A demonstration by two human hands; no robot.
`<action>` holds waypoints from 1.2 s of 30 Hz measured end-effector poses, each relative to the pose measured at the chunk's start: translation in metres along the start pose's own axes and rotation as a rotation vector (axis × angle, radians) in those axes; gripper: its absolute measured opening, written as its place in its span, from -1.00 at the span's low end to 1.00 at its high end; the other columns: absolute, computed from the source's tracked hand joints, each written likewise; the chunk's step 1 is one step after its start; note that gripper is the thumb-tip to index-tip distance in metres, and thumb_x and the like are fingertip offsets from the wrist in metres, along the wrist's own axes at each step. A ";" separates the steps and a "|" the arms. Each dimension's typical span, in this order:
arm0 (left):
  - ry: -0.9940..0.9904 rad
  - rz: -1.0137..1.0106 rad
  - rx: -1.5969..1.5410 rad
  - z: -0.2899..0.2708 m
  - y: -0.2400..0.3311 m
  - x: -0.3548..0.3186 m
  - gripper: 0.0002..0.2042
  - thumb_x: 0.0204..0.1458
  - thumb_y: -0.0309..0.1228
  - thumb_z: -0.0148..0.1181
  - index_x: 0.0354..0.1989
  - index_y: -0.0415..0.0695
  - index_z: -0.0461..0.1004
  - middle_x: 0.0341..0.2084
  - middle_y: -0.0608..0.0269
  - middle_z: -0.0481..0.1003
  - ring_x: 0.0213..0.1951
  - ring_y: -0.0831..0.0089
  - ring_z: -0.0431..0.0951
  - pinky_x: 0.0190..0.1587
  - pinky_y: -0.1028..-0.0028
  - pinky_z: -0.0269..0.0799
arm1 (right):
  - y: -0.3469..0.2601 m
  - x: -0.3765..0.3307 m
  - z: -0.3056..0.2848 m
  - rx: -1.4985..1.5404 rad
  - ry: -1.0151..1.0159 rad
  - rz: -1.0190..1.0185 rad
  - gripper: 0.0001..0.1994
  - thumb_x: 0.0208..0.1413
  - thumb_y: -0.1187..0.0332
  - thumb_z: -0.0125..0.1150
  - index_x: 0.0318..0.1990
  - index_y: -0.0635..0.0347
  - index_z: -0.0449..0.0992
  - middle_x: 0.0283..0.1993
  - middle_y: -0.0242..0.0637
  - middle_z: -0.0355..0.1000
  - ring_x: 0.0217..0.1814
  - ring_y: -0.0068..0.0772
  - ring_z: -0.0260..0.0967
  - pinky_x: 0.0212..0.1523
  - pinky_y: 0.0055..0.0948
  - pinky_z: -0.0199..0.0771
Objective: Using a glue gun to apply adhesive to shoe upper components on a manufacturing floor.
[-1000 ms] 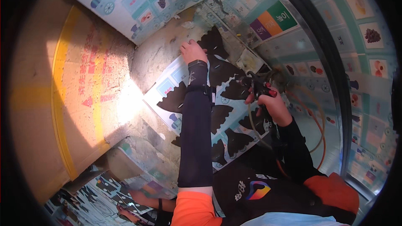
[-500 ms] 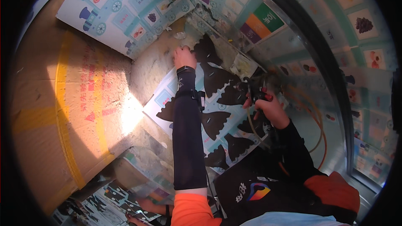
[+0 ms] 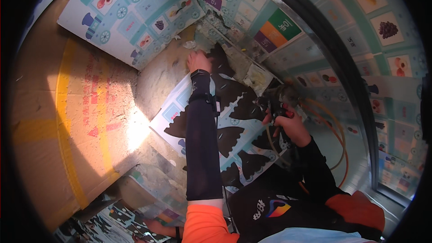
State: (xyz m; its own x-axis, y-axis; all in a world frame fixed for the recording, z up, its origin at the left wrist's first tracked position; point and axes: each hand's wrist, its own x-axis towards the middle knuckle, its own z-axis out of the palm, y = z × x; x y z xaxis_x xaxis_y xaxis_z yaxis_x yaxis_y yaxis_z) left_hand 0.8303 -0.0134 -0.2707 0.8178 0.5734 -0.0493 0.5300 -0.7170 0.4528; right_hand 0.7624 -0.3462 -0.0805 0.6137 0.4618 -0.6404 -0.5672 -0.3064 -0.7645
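Left hand (image 3: 199, 61), fingers curled, hold unclear, beside a dark cutout (image 3: 222, 61) at the far edge of the printed sheet (image 3: 167, 113); right hand (image 3: 292, 125) wraps a black tool (image 3: 274, 102) rightward; its hose (image 3: 270, 140) could drag cutouts (image 3: 254, 164).

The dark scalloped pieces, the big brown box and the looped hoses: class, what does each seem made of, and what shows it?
Dark scalloped pieces: perhaps leather, felt or card; thin, flat, matt-looking.
Big brown box: likely cardboard; dull tan panel with yellow tape.
Looped hoses: probably flexible plastic or rubber; smooth, bending in even curves.
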 end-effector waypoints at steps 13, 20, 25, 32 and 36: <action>0.075 0.102 0.054 0.005 0.017 -0.004 -0.58 -0.20 -0.19 0.50 -0.13 0.00 0.59 -0.05 0.10 0.42 0.09 0.05 0.37 0.11 0.06 0.27 | 0.007 -0.006 -0.001 0.009 0.003 -0.021 -0.61 -0.09 0.51 -0.03 -0.02 0.26 0.43 -0.21 -0.27 0.55 -0.12 -0.42 0.51 -0.45 -0.45 0.56; 0.183 0.231 0.024 0.008 0.041 -0.014 -0.54 -0.18 -0.15 0.49 -0.07 0.00 0.56 -0.07 0.12 0.48 0.04 0.07 0.43 0.06 0.09 0.30 | 0.012 -0.010 -0.006 0.030 0.038 0.008 -0.63 -0.08 0.52 -0.02 -0.03 0.27 0.43 -0.20 -0.26 0.55 -0.14 -0.42 0.51 -0.46 -0.44 0.56; 0.145 0.201 -0.282 -0.034 0.020 0.002 -0.74 -0.06 -0.34 0.40 -0.20 -0.11 0.57 -0.40 0.15 0.59 -0.30 0.23 0.59 -0.13 0.27 0.46 | 0.010 -0.010 -0.004 0.047 -0.008 0.000 -0.62 -0.06 0.52 -0.02 -0.01 0.28 0.44 -0.20 -0.26 0.55 -0.17 -0.46 0.49 -0.46 -0.46 0.55; -0.331 0.155 -0.544 -0.084 -0.043 -0.058 -0.86 -0.02 -0.47 0.35 -0.31 -0.22 0.56 -0.50 0.26 0.58 -0.38 0.51 0.57 -0.24 0.48 0.47 | -0.012 -0.011 0.010 0.014 -0.120 -0.009 -0.59 -0.09 0.51 -0.05 0.00 0.27 0.44 -0.20 -0.25 0.55 -0.17 -0.48 0.48 -0.46 -0.48 0.54; -0.335 0.116 -0.336 -0.058 -0.056 -0.106 -0.80 -0.10 -0.44 0.38 -0.29 -0.20 0.56 -0.41 0.06 0.58 -0.30 0.00 0.56 -0.15 0.25 0.49 | -0.005 0.009 0.041 -0.029 -0.199 -0.012 -0.65 -0.04 0.52 -0.03 -0.04 0.25 0.44 -0.25 -0.28 0.55 -0.21 -0.48 0.49 -0.49 -0.48 0.51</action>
State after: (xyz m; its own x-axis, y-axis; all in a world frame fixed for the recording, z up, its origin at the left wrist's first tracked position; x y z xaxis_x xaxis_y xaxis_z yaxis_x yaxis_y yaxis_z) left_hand 0.7012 -0.0112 -0.2388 0.9236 0.2986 -0.2405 0.3746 -0.5692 0.7319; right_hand 0.7487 -0.3066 -0.0789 0.4978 0.6203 -0.6061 -0.5426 -0.3225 -0.7756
